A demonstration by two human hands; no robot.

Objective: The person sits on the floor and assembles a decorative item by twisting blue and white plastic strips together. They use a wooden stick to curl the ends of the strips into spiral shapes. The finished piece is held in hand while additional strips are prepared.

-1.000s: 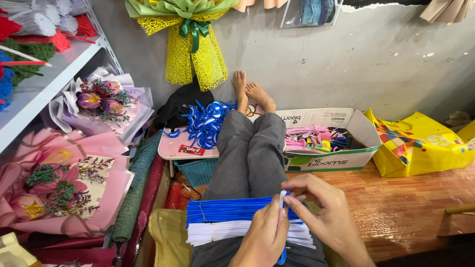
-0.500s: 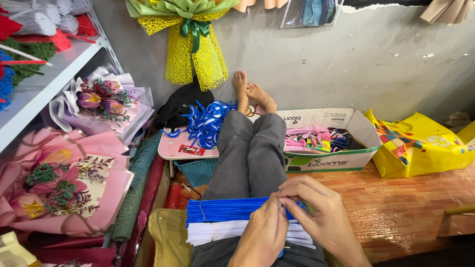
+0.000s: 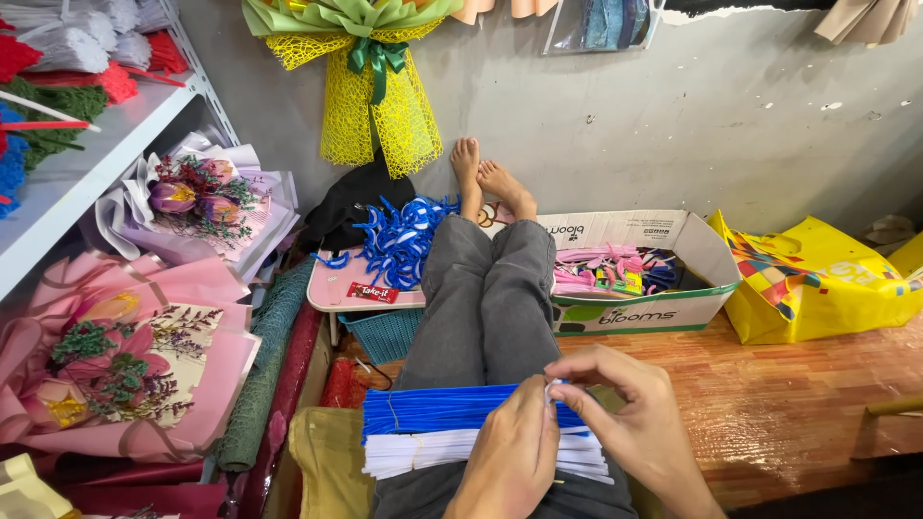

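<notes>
Here, the person sits with legs stretched out along the floor, and across the lap lies a bundle of pipe cleaners (image 3: 433, 428), a blue layer on top and a white layer beneath, its ends running left and right over the grey trousers (image 3: 486, 298). The left hand (image 3: 514, 457) rests on the bundle with its fingers curled shut, and the right hand (image 3: 630, 423) comes in from the other side with thumb and forefinger pinched together; between them, just above the blue layer, they nip the tip of a single white stem (image 3: 550, 389) (how much of it is held below the fingers cannot be told, since the hands cover it). Beyond the knees stands a small pink table (image 3: 332, 288) bearing a heap of curled blue pieces (image 3: 399, 240). To the right of the legs sits an open cardboard box (image 3: 673, 308) with pink and blue bits inside, and further right a yellow bag (image 3: 817, 279) on the wooden floor (image 3: 798, 404). On the left, pink-wrapped bouquets (image 3: 115, 365) lie below a white shelf (image 3: 77, 173), and a yellow mesh bouquet wrap (image 3: 370, 106) hangs on the grey wall.
</notes>
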